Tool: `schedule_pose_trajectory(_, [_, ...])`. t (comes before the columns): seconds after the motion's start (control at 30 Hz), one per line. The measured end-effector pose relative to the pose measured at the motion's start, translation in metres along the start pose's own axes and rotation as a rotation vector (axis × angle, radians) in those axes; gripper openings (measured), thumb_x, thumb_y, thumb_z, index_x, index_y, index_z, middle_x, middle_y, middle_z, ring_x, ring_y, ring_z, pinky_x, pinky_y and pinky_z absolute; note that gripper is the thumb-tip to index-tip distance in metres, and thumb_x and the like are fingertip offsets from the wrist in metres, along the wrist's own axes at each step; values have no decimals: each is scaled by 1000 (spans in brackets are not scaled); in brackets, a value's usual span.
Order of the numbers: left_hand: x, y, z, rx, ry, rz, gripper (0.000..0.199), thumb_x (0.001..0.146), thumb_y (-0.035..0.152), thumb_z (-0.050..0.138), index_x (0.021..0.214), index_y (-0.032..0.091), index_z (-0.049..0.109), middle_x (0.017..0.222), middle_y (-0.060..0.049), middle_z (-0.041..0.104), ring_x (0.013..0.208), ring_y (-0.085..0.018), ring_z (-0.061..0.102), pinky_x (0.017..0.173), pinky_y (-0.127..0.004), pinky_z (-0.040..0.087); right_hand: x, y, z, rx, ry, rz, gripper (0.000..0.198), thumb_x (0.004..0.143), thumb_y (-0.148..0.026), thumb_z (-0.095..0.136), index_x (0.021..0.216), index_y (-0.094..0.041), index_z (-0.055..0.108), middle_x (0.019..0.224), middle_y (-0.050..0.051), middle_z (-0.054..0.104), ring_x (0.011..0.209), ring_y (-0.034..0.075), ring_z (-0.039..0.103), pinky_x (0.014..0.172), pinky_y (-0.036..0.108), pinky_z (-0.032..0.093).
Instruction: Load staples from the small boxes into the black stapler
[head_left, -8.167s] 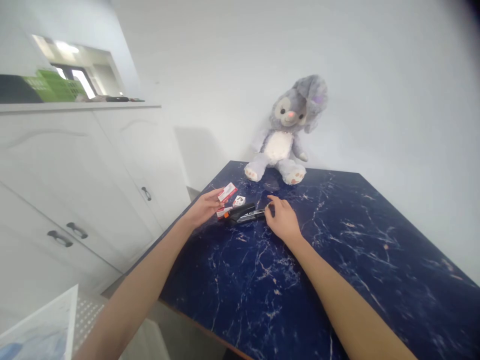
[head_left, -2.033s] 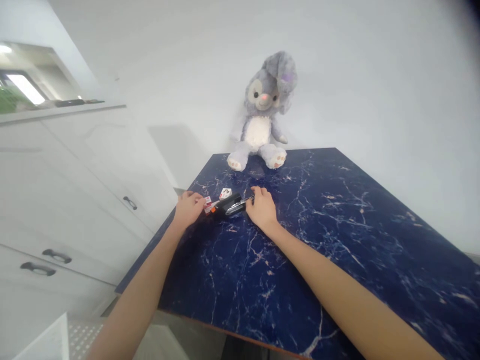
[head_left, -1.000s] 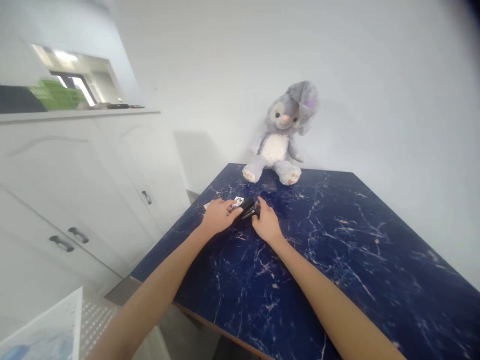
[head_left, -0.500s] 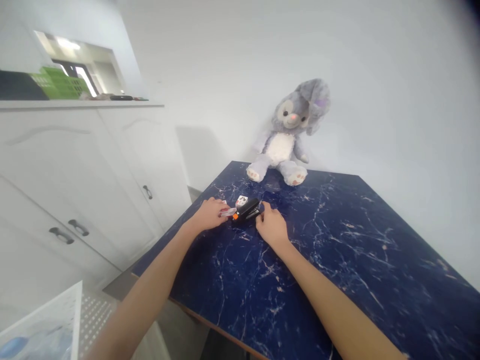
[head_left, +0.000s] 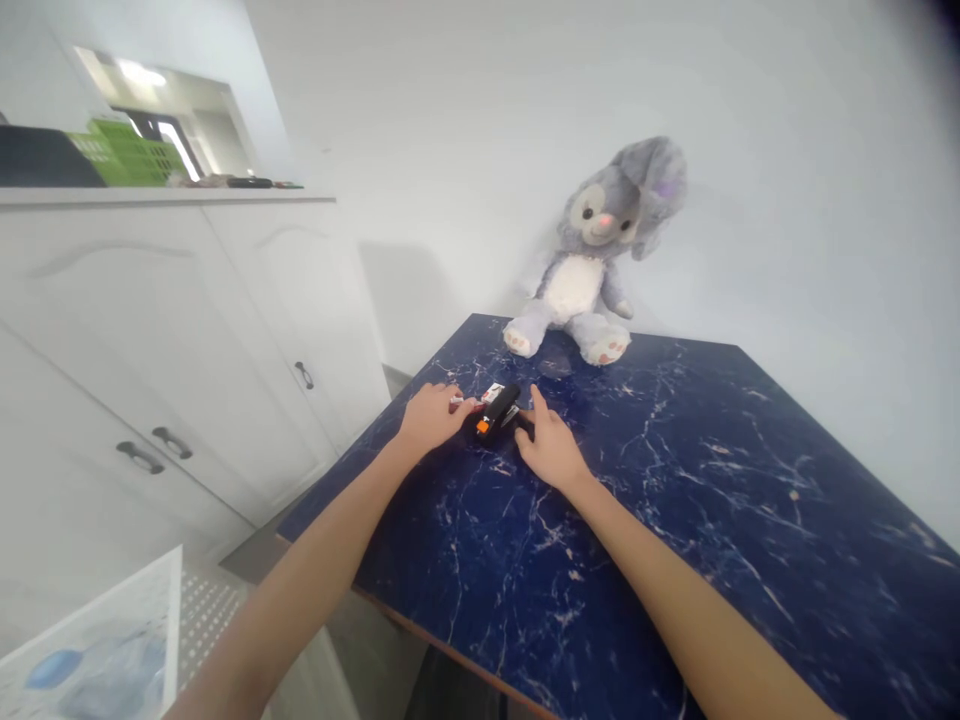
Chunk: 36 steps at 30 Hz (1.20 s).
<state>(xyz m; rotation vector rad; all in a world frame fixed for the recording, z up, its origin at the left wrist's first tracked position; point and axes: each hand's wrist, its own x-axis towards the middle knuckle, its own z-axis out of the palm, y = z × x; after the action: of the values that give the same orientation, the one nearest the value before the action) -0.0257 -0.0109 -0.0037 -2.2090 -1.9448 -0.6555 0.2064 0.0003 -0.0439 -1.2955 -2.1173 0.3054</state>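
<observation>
On the blue worktop (head_left: 622,490), apparently pinching a red-and-white packet (head_left: 456,401) in the left hand (head_left: 433,415), with a black stapler (head_left: 500,407) between that and the half-curled right hand (head_left: 552,448); cannot tell whether gripped by the latter. Probably stiff, light, smooth, sturdy; best held by the stapler's middle.

A grey plush toy (head_left: 577,285) sits against the white wall (head_left: 465,130).

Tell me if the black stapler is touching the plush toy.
Apart. The head view shows a strip of blue tabletop between the black stapler and the plush toy.
</observation>
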Motion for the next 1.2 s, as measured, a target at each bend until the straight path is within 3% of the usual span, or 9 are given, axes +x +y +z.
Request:
schedule_pose_trajectory(0.37, [-5, 8, 3, -296, -84, 325, 47, 98, 46, 41, 138, 25, 54, 133, -7, 62, 129, -26, 45, 110, -44, 34, 0, 10, 8, 26, -64, -225, 88, 82, -12, 41, 157, -11, -4, 139, 16, 56, 130, 29, 45, 107, 52, 38])
schedule_pose_trajectory(0.47, [-7, 19, 2, -287, -104, 347, 63, 92, 54, 51, 146, 23, 44, 136, -10, 59, 128, -28, 45, 108, -44, 36, -1, 9, 4, 97, -88, -279, 89, 80, -7, 39, 158, -15, -3, 134, 12, 62, 130, 26, 46, 108, 53, 36])
schedule_pose_trajectory(0.53, [-5, 20, 0, -248, -75, 292, 57, 96, 51, 44, 146, 22, 45, 128, -10, 63, 120, -27, 51, 105, -43, 38, -1, 7, 2, 157, -77, -258, 89, 80, -7, 40, 158, -16, -1, 127, 10, 66, 128, 25, 49, 109, 52, 36])
schedule_pose_trajectory(0.7, [4, 0, -10, -16, 91, -68, 45, 100, 44, 34, 119, 21, 67, 109, -12, 70, 109, -31, 56, 98, -48, 39, 6, 9, -2, 288, 87, -83, 80, 81, -13, 45, 156, -20, 18, 126, 7, 66, 123, 23, 54, 110, 47, 38])
schedule_pose_trajectory(0.8, [5, -13, -11, 82, 82, -266, 48, 98, 50, 35, 110, 20, 70, 110, -17, 69, 111, -37, 55, 93, -56, 39, 26, 15, 2, 426, 185, 1, 71, 81, -17, 45, 151, -20, 31, 131, 8, 63, 117, 22, 58, 106, 43, 42])
schedule_pose_trajectory(0.9, [3, -19, -2, 15, 43, -240, 47, 100, 46, 32, 116, 21, 68, 116, -16, 68, 111, -34, 56, 93, -54, 41, 56, 18, 7, 660, 182, 50, 50, 90, -29, 37, 135, -18, 54, 133, 9, 62, 114, 21, 60, 101, 40, 45])
schedule_pose_trajectory(1.0, [4, -20, 7, -46, 88, -164, 49, 103, 37, 24, 120, 20, 66, 118, -13, 68, 112, -26, 58, 98, -44, 40, 81, 14, 13, 798, 87, 87, 53, 97, -43, 26, 128, -18, 61, 130, 9, 65, 114, 22, 61, 97, 40, 47])
schedule_pose_trajectory(1.1, [6, -22, 13, -122, 86, -48, 52, 104, 34, 20, 122, 18, 65, 119, -11, 69, 114, -22, 59, 101, -40, 39, 90, 7, 16, 717, -113, 94, 64, 98, -55, 20, 115, -19, 71, 110, 7, 73, 101, 21, 66, 97, 40, 46])
schedule_pose_trajectory(1.2, [8, -23, 17, -176, -18, 24, 51, 103, 36, 22, 118, 21, 68, 119, -8, 70, 113, -21, 60, 100, -38, 40, 87, 4, 16, 570, -120, 90, 72, 100, -57, 14, 101, -21, 76, 95, 5, 74, 90, 20, 66, 96, 37, 46])
